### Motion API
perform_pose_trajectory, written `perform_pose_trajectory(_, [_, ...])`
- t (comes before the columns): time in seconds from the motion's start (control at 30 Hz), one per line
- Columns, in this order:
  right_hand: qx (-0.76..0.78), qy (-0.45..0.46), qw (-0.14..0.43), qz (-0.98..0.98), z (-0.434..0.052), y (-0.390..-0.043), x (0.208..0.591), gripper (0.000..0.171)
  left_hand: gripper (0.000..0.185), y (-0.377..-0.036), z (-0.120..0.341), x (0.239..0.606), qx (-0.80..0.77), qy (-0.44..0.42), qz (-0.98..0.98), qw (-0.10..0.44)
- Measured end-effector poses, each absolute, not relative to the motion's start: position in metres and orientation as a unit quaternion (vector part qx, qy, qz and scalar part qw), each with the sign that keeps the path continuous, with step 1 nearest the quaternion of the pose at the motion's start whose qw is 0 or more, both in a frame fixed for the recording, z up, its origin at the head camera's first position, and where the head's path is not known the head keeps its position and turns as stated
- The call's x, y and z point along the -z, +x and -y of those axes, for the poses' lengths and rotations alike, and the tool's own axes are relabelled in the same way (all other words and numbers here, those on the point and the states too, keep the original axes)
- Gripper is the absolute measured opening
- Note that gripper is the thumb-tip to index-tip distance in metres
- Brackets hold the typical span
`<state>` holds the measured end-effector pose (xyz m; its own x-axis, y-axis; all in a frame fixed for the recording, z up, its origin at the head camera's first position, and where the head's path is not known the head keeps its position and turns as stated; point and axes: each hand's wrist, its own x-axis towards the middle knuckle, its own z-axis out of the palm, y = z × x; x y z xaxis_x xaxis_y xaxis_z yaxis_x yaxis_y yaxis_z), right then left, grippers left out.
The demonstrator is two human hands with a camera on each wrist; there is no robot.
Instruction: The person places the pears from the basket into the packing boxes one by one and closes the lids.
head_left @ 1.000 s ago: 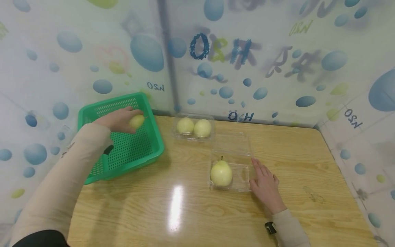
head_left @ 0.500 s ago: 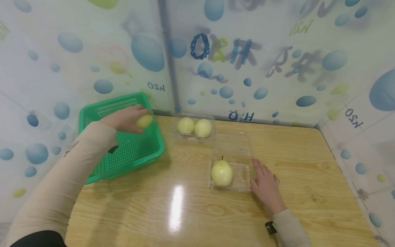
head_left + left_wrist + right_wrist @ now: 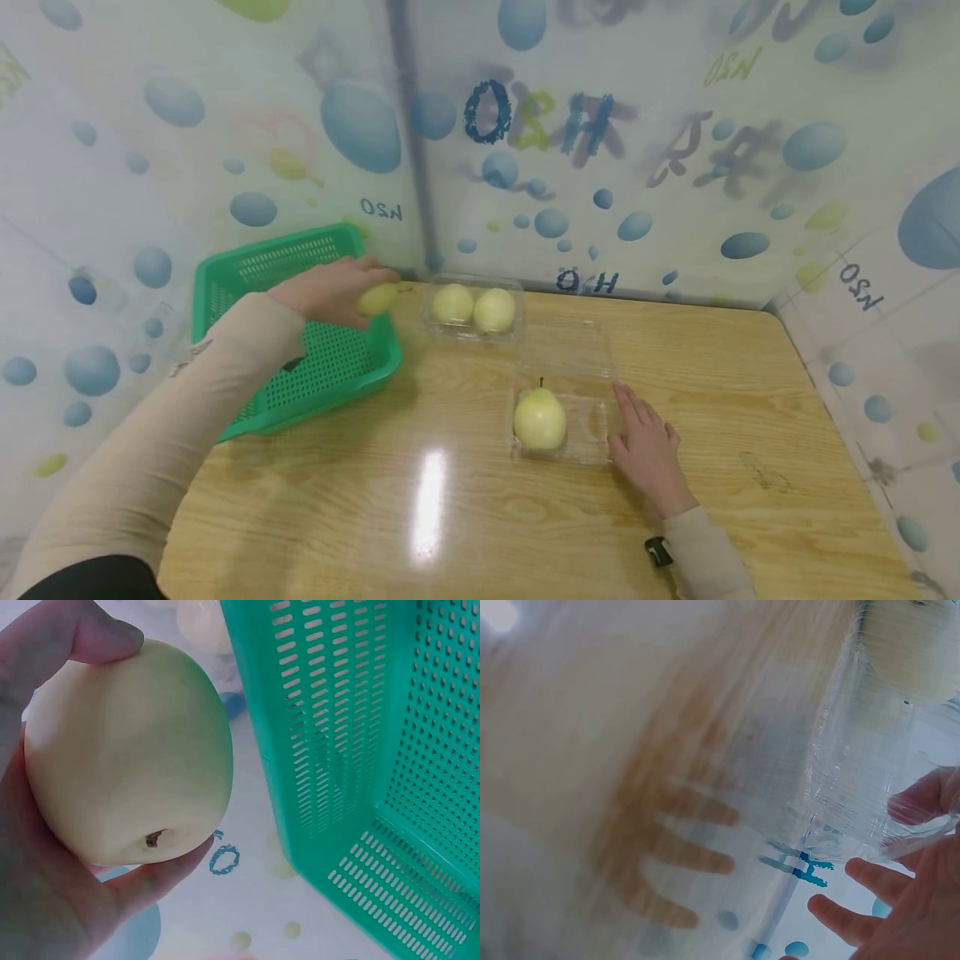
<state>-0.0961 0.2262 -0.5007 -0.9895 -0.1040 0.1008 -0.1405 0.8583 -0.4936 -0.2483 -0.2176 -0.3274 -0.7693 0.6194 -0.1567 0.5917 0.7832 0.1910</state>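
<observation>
My left hand (image 3: 330, 292) grips a pale yellow-green pear (image 3: 377, 298) above the right rim of the green basket (image 3: 375, 375). In the left wrist view, thumb and fingers wrap round the pear (image 3: 135, 757), its blossom end showing. My right hand (image 3: 648, 454) rests at the right side of an open clear plastic box (image 3: 585, 429), fingers fairly straight. Inside that box, a pear (image 3: 540, 419) sits in the left part, stem up. The right wrist view shows the thumb and fingers of my right hand (image 3: 907, 900) touching the clear plastic edge (image 3: 855, 825).
Behind, against the wall, a second clear box (image 3: 472, 335) holds two pears (image 3: 473, 308). The open box's lid (image 3: 562, 346) lies back toward the wall. Patterned walls (image 3: 480, 183) enclose the wooden table (image 3: 480, 517) at the back and sides.
My left hand has carried the pear to the right, from over the basket's inside to its right rim. My right hand and the boxes have stayed put.
</observation>
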Motion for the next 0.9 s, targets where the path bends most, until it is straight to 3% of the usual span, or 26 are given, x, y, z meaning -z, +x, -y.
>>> perform_pose_trajectory(0.9, [-0.258, 0.06, 0.029, 0.964, -0.227, -0.097, 0.5, 0.066, 0.076, -0.233, 0.161, 0.331, -0.015, 0.429, -0.898, 0.094])
